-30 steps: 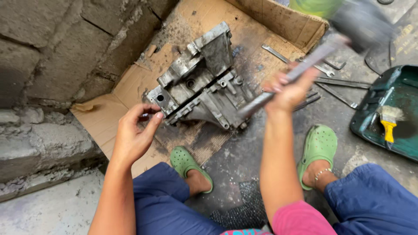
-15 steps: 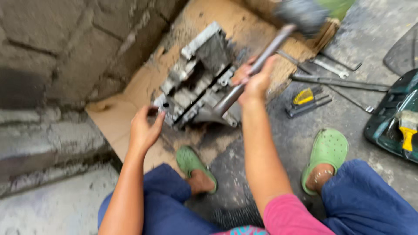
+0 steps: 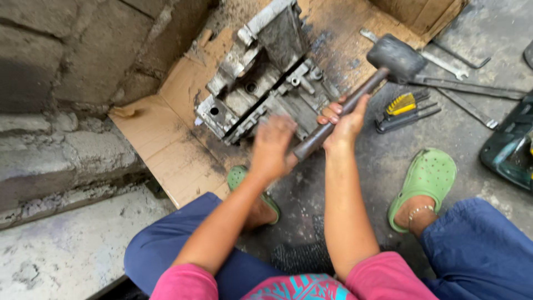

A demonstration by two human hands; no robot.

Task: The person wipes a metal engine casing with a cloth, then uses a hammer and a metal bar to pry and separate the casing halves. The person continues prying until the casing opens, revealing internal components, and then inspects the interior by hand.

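Note:
A grimy grey metal engine casing [image 3: 261,83] lies on flattened cardboard [image 3: 161,139] in front of me. My right hand [image 3: 341,125] grips the handle of a hammer [image 3: 355,91]; its dark head is raised to the right of the casing. My left hand [image 3: 272,144], blurred, hovers over the casing's near edge and the handle's lower end; whether it touches either I cannot tell.
A rough stone wall [image 3: 72,72] rises at left. Long wrenches [image 3: 461,86] and a yellow-handled key set [image 3: 405,108] lie on the concrete at right, beside a dark green tray [image 3: 511,150]. My feet wear green clogs [image 3: 425,180].
My left hand has left the casing's left corner and moved right, toward the hammer handle. The hammer head has come down from high above to beside the casing.

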